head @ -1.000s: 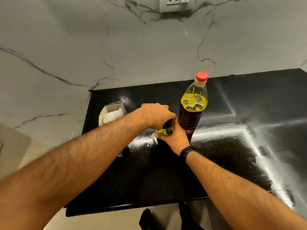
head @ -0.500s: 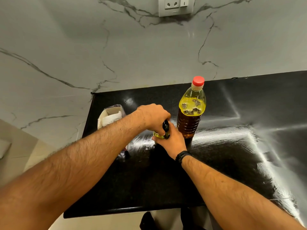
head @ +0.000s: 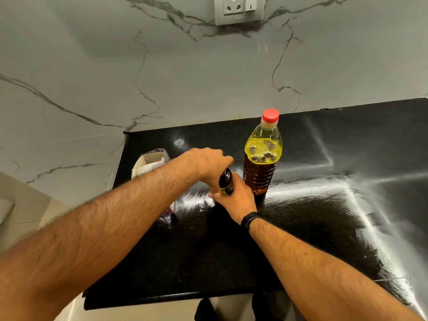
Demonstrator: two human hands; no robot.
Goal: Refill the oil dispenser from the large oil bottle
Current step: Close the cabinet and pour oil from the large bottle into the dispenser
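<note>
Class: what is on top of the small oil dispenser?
The left hand covers the top of the oil dispenser; the right hand grips its body. Its cap is hidden.

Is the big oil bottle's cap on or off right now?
On. The red cap sits on the neck of the oil bottle, which stands upright on the counter, untouched by either hand.

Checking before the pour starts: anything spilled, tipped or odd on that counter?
Nothing stands out. The large oil bottle stands upright with its red cap on. Both hands grip the small dispenser. The white streaks on the black counter look like glare, not oil.
</note>
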